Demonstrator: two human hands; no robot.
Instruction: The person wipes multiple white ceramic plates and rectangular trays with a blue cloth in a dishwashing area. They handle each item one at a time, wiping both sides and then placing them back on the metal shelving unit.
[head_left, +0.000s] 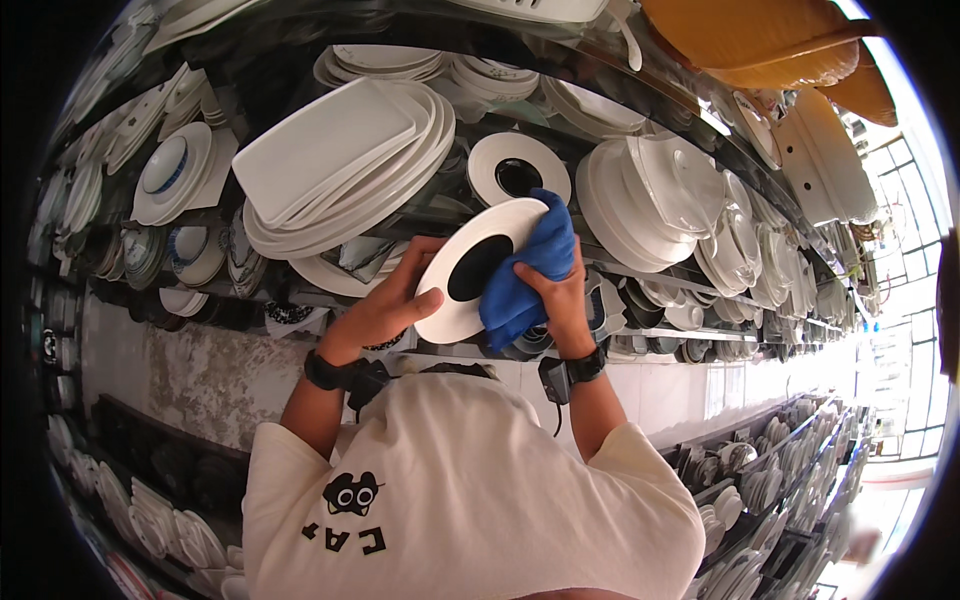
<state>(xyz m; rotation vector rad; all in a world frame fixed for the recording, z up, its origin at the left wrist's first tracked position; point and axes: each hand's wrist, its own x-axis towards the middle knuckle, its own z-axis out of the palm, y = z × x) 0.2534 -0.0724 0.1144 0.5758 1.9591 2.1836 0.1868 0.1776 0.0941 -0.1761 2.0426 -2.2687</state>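
Observation:
A white wide-rimmed plate with a black centre (437, 297) is held up, tilted, before the shelf. My left hand (405, 290) grips its left rim, thumb on the upper face and fingers behind. In my right hand (562, 297) is a bunched blue cloth (530, 285), pressed against the plate's right side and wrapped over its rim. The cloth hides that part of the plate. Just beyond, a similar white plate with a black centre (483, 163) rests on the shelf.
Stacked white rectangular and oval platters (320, 150) stand left of my hands. To the right is a stack of white dishes (625, 205). A brown leaf-shaped piece (760, 40) hangs over the upper right. More crockery racks (770, 490) line the aisle behind me.

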